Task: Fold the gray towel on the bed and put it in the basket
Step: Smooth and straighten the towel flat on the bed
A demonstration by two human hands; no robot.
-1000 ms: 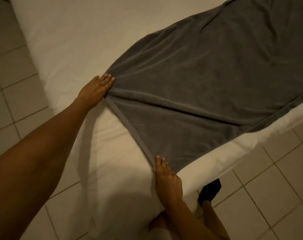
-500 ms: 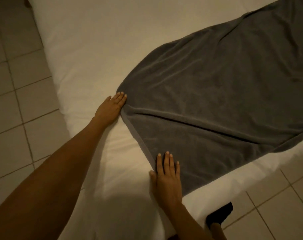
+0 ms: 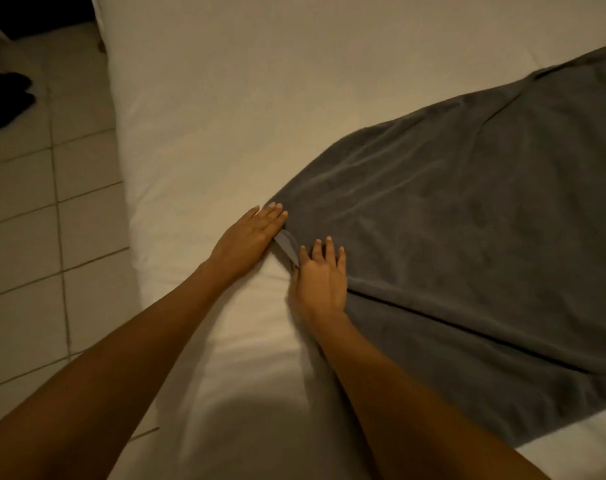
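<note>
The gray towel [image 3: 467,244] lies spread across the white bed [image 3: 225,98], reaching from the middle to the right edge of the view. Its short near end has a paler hem band. My left hand [image 3: 249,233] lies flat at the towel's far corner, fingertips touching the edge. Close beside it, my right hand [image 3: 324,278] rests flat on the towel with its fingers spread, pressing on the hem. Whether either hand pinches the cloth cannot be told. A crease runs from under my right hand towards the lower right. No basket is in view.
Tiled floor [image 3: 45,237] runs along the left side of the bed. A dark object [image 3: 3,98] lies on the floor at the upper left. The bed's sheet stretches bare above and left of the towel.
My right hand has slid along the hem towards my left hand, so the two now lie close together. The view has shifted, bringing the bed's left edge and floor further in.
</note>
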